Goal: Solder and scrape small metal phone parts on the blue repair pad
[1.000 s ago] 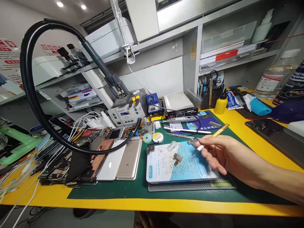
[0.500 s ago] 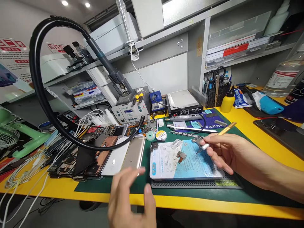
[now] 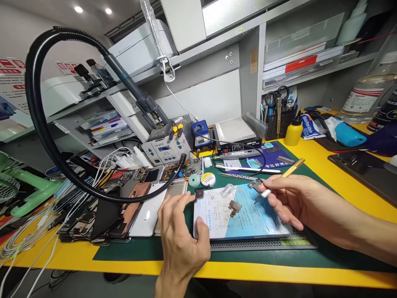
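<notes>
My right hand [image 3: 288, 196] holds a screwdriver [image 3: 291, 167] with a gold and white handle, its thin tip pointing down over a white and blue box [image 3: 217, 225]. A small dark circuit board [image 3: 254, 184] is pinched in the same fingers. At the box's left edge, my left hand [image 3: 184, 231] has its fingers apart, the index fingertip beside a small black square part [image 3: 200, 193]; whether they touch is unclear. A metal part with a brown flex [image 3: 235, 207] lies mid-box, below a clear labelled packet [image 3: 227, 190].
Phones [image 3: 147, 213] and boards are stacked at left under a black hose [image 3: 34, 103]. Behind the box are tweezers [image 3: 235, 176], a round yellow-white tin [image 3: 208, 179] and a soldering station [image 3: 167, 147]. A yellow bottle [image 3: 293, 132] stands at right.
My left hand has moved up and right, from the table's front edge to the box's left edge beside the black part. My right hand has barely moved. The view has shifted slightly.
</notes>
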A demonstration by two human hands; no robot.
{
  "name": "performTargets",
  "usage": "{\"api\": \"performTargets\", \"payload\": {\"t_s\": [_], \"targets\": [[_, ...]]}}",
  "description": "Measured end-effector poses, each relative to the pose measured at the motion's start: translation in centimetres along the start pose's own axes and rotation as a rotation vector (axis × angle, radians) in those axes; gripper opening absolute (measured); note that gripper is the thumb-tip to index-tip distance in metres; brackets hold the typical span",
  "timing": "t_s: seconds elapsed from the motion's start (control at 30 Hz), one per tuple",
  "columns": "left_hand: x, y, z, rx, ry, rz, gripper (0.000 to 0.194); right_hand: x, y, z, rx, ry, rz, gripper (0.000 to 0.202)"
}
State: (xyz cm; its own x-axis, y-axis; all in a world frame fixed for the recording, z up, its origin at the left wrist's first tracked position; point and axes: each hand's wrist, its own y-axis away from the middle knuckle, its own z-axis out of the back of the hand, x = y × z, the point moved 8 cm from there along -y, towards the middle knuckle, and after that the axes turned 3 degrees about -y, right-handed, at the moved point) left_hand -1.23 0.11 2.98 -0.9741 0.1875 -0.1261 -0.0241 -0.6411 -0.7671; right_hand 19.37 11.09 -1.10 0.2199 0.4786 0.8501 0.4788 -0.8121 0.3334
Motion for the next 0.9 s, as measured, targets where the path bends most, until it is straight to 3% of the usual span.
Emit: {"api": "performTargets", "payload": {"t_s": [0.9], "targets": [[-0.09, -0.24, -0.51, 0.046, -0.038, -0.003, 0.051, -0.19, -0.02, -0.09, 0.029, 0.008, -0.015, 0.022]]}}
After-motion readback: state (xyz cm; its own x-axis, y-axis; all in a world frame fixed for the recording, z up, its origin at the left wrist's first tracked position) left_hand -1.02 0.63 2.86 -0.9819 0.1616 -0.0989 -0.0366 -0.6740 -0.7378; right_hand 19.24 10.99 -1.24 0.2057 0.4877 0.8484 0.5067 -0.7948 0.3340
